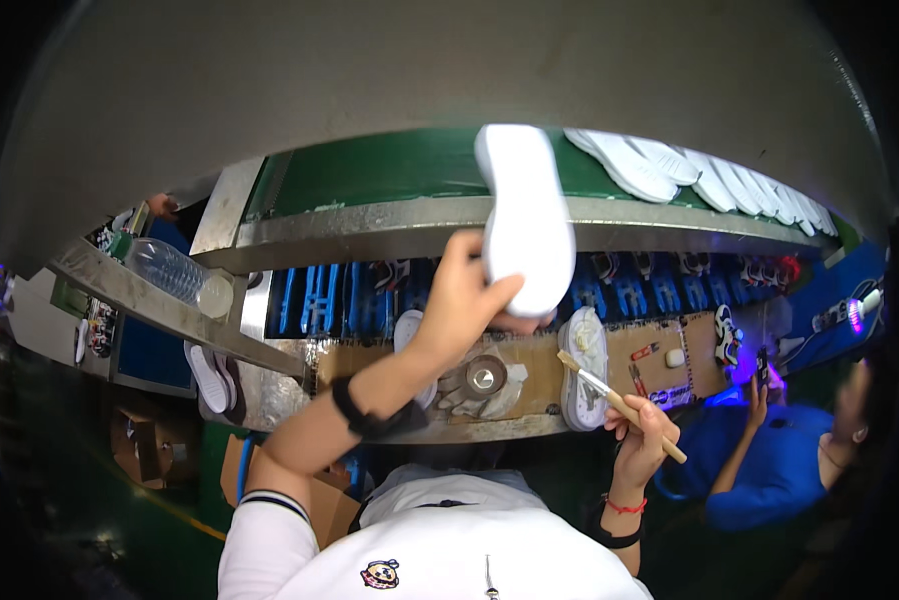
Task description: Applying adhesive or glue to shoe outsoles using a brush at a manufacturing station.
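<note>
In my left hand [466, 295] is a white shoe sole [529, 220], gripped at its near end and raised before the green conveyor belt [369, 165]. A wooden-handled brush [624, 405] sits in the closed fingers of my right hand [644, 440], its bristles pointing up and left. Those bristles are over or beside another white sole [581, 390] on the cardboard-covered bench; I cannot tell if they touch it. Between my hands stands a small round metal pot [482, 378] on a crumpled cloth. One more pale sole [409, 330] is partly hidden behind my left forearm.
Several white soles [709, 180] line the belt at the right. Blue racks [319, 298] carrying shoes run below it. Red-handled tools [644, 352] and a black-and-white shoe [727, 335] lie right on the bench. A plastic bottle [169, 270] is at left; a person in blue [769, 460] sits at right.
</note>
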